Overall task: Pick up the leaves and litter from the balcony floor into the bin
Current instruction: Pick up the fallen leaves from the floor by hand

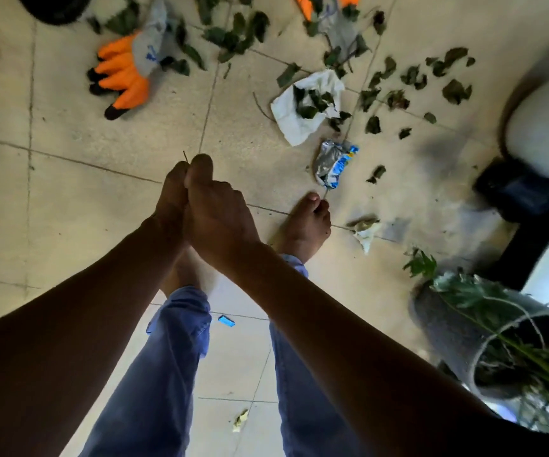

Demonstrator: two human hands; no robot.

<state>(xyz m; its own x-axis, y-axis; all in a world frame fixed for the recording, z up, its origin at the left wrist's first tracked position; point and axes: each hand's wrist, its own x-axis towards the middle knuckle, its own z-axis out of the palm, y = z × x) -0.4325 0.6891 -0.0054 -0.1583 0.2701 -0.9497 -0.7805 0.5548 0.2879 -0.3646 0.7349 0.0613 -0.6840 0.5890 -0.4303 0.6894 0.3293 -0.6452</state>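
My left hand (170, 196) and my right hand (217, 215) are held together above the tiled floor, fingers curled, thumbs side by side. A thin twig (184, 156) sticks up from between the two thumbs, which pinch it. The right hand hides most of the left. Several dark green leaves (454, 90) lie scattered across the far floor. Among them are a white tissue (291, 122) with leaves on it, a crumpled foil wrapper (332, 163) and a scrap of crumpled paper (366, 233). A dark round object (57, 9) shows at the top left edge.
An orange and grey glove (124, 75) lies far left and another glove (334, 18) at the top. My bare foot (306, 225) stands near the wrapper. A grey plant pot (454, 338) lies tipped at right, a white sack (547, 127) beyond it. A small blue wrapper (226, 320) lies between my legs.
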